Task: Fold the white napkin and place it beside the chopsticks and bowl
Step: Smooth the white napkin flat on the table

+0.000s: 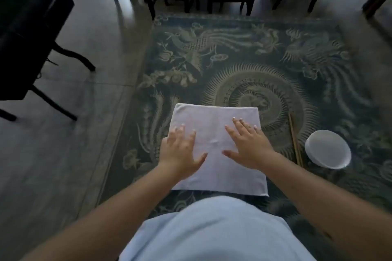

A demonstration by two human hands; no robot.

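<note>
Floor [70, 154]: grey tile, bare along the left of the view. Dark chairs [31, 34] stand at far left and along the top edge, well apart from the work area.

Rug [244, 53]: dark blue with pale bird pattern, lies on the floor; wide open pattern beyond the napkin.

Napkin [214, 125]: white, spread flat on the rug's near left part, roughly square, edges straight, near right corner slightly lifted. Small crease at centre.

Bowl [327, 149]: white, on the rug at right, just beside the chopsticks [295, 140], which lie between bowl and napkin, apart from both.

Left hand [180, 150]: palm down on the napkin's left edge, fingers spread, grasping nothing. Right hand [247, 146]: flat on its right half, fingers released.
</note>
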